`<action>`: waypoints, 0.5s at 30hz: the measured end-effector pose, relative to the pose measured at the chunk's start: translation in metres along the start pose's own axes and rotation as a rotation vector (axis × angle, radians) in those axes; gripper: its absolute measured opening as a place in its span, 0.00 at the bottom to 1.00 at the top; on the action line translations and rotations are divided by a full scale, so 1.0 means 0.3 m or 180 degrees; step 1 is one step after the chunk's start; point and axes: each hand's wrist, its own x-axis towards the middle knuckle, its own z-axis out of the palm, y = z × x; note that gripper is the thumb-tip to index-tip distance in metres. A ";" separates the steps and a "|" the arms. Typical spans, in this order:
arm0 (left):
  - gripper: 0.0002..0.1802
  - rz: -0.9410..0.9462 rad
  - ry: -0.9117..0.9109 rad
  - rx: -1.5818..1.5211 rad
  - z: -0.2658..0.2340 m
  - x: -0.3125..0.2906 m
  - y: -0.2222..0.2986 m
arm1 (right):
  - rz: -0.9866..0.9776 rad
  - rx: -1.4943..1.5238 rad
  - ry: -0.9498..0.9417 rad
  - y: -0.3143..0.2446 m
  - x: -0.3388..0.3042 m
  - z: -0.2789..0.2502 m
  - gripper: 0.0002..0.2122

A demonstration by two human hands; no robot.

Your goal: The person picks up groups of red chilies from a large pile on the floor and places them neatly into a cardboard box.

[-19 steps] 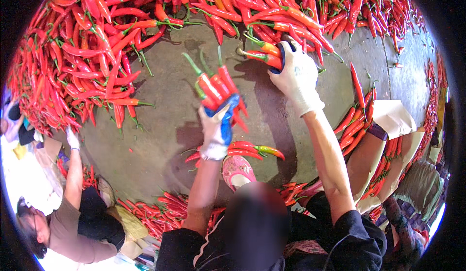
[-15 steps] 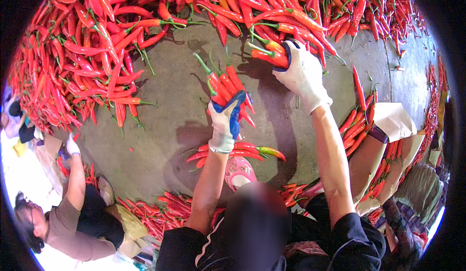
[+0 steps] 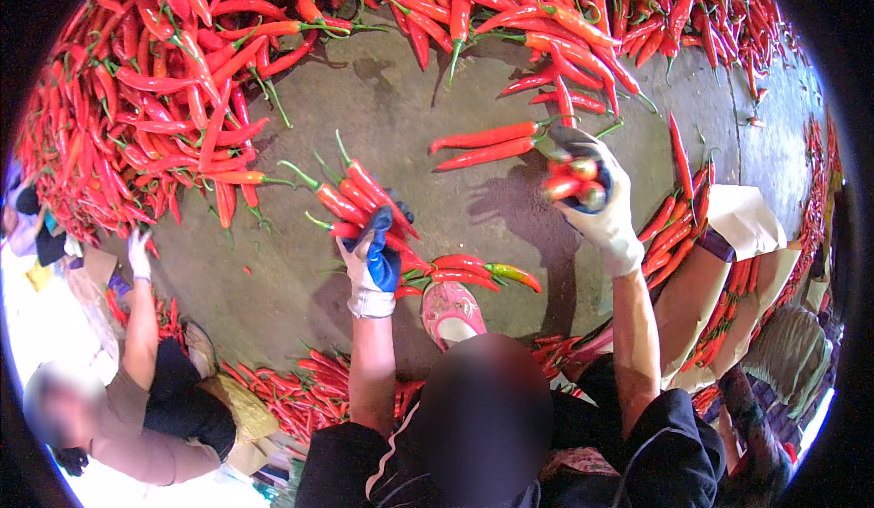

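My left hand (image 3: 371, 267), in a white glove with a blue palm, is closed round a bunch of red chili peppers (image 3: 341, 203). Their green stems point up and to the left. My right hand (image 3: 603, 208), gloved the same way, grips another few chilies (image 3: 572, 180), seen end-on. Just left of its fingers, two long red chilies (image 3: 487, 147) point leftward; whether they are held or lie on the floor I cannot tell. Below and between my hands, a small row of chilies (image 3: 464, 269), one partly green, lies by a pink shoe (image 3: 452, 309).
Large chili heaps (image 3: 173, 80) cover the far side and left. On the right, chilies (image 3: 674, 235) lie near open cardboard boxes (image 3: 696, 317) holding more. Another chili pile (image 3: 291, 394) is at the near left. A co-worker's gloved hand (image 3: 139, 253) touches the left heap.
My left hand has moved left and slightly down with its chilies. My right hand has drawn back toward me from the far heap, its chilies turned end-on.
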 end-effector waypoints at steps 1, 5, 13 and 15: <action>0.28 -0.0015 -0.0024 0.0083 0.035 0.003 -0.002 | 0.0624 0.0843 0.0386 0.019 -0.058 0.015 0.19; 0.21 0.0245 -0.0450 0.0576 0.186 0.030 0.032 | 0.1902 0.2486 0.1034 0.012 -0.175 0.087 0.12; 0.25 0.1787 -0.2076 0.3435 0.341 0.111 0.049 | 0.2609 0.3142 0.1323 -0.018 -0.230 0.279 0.12; 0.31 0.2506 -0.2313 0.4541 0.337 0.087 0.011 | 0.2661 0.3277 0.1360 -0.006 -0.237 0.293 0.14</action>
